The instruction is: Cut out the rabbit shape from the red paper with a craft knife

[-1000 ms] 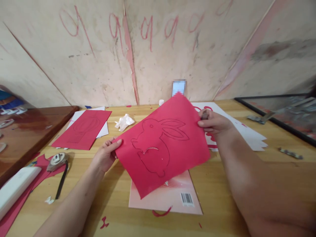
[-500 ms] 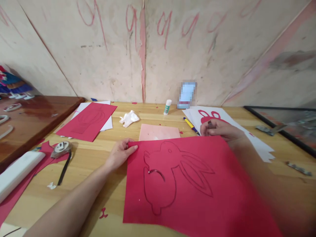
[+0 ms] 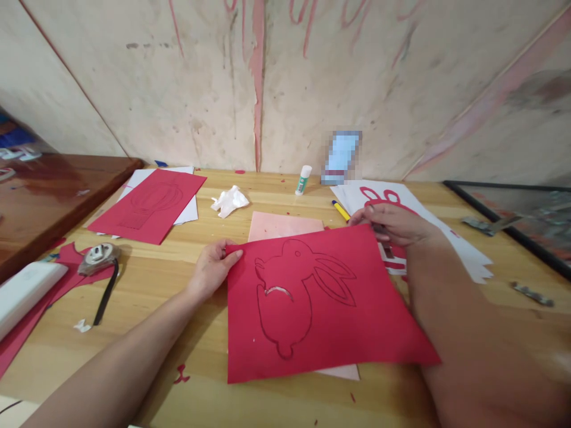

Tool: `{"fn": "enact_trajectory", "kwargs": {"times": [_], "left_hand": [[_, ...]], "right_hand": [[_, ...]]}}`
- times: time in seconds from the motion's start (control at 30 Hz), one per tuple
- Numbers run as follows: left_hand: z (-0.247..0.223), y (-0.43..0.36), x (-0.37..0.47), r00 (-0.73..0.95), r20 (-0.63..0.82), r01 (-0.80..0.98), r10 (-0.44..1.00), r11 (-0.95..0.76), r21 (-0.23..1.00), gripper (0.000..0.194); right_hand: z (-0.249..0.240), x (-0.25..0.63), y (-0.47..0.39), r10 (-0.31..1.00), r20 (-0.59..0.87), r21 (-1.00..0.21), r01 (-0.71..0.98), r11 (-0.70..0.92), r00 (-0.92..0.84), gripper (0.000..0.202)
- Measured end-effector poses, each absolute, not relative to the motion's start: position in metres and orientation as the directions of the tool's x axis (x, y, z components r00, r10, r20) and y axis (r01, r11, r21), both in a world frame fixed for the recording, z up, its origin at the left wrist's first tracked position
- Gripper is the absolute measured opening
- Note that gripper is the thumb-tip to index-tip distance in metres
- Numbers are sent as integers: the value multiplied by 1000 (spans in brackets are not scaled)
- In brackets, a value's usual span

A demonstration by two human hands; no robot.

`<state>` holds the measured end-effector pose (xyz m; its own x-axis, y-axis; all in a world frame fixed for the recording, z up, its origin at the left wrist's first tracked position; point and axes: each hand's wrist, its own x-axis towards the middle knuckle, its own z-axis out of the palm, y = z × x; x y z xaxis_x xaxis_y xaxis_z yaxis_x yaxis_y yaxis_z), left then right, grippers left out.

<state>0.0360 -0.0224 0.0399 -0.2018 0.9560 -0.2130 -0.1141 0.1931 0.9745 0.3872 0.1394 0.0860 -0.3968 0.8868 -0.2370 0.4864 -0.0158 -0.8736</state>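
Note:
A sheet of red paper (image 3: 285, 321) with a rabbit outline drawn in dark line is held over the table. Along a curved line inside the rabbit's body runs a narrow cut slit. My left hand (image 3: 214, 267) pinches the sheet's upper left corner, thumb on top. At the upper right corner my right hand (image 3: 392, 223) is closed, its fingertips at the paper's edge. A small dark-grey thing shows under those fingers, too hidden to name. Pale pink paper (image 3: 285, 224) lies beyond the red sheet.
A glue stick (image 3: 303, 180) and a phone (image 3: 341, 156) stand near the wall. White sheets (image 3: 446, 238) with red cutouts and a yellow knife or pen (image 3: 340, 210) lie right. At left are red paper with a drawing (image 3: 149, 205), crumpled tissue (image 3: 229, 201) and a tape measure (image 3: 100, 257).
The red sheet's right side has swung up and away, and its lower right corner now shows. My right hand has moved slightly left to the sheet's corner. The camera view has shifted slightly.

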Motion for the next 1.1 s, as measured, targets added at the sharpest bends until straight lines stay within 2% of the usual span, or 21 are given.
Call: {"fn": "enact_trajectory", "kwargs": {"times": [0.1,0.27,0.33,0.37,0.4,0.47,0.5,0.57,0.6,0.67,0.77,0.83,0.93,1.0,1.07,1.1], "left_hand": [[38,-21,36,-226,-206,-119,952,183,976,43],[32,-21,38,-205,-197,-84,959,184,979,42],[29,-21,36,-190,-123,45,974,134,990,38],[28,-21,35,-197,-53,167,979,86,982,37],[27,-21,33,-207,43,320,977,26,947,37],[26,-21,28,-185,276,629,943,-103,771,41],[26,-22,26,-128,383,742,915,-168,649,41],[28,-24,24,74,511,847,856,-324,421,33],[29,-26,24,195,523,849,830,-409,333,28],[31,-30,25,399,457,810,795,-539,230,26],[31,-34,29,545,311,775,778,-610,167,32],[31,-35,31,565,260,777,783,-611,153,36],[29,-37,35,559,238,787,794,-599,150,39],[28,-38,36,554,237,791,798,-593,148,39],[27,-38,37,526,237,810,817,-566,155,38],[28,-38,37,504,232,823,832,-544,163,38]], "right_hand": [[88,389,139,848,-241,-921,388,-46,-472,41],[82,388,146,812,-307,-790,609,74,-496,41],[77,387,152,847,-284,-734,670,110,-450,39],[75,387,155,864,-270,-703,700,124,-425,38],[73,386,157,876,-257,-669,729,143,-408,37],[72,385,162,901,-215,-567,799,199,-377,34],[74,383,162,919,-183,-485,845,224,-349,34],[82,377,158,965,-85,-272,937,219,-250,34],[88,372,153,978,-42,-170,966,196,-206,36],[102,358,135,979,-1,-119,972,204,-206,45],[122,331,97,883,48,-280,843,460,-466,47],[129,317,76,792,27,-370,730,575,-610,44],[131,311,64,694,-22,-360,653,666,-720,40],[128,318,71,693,-61,-314,673,670,-719,41],[124,329,87,764,-69,-221,757,615,-641,39],[121,336,95,806,-131,-159,815,558,-577,38]]}}
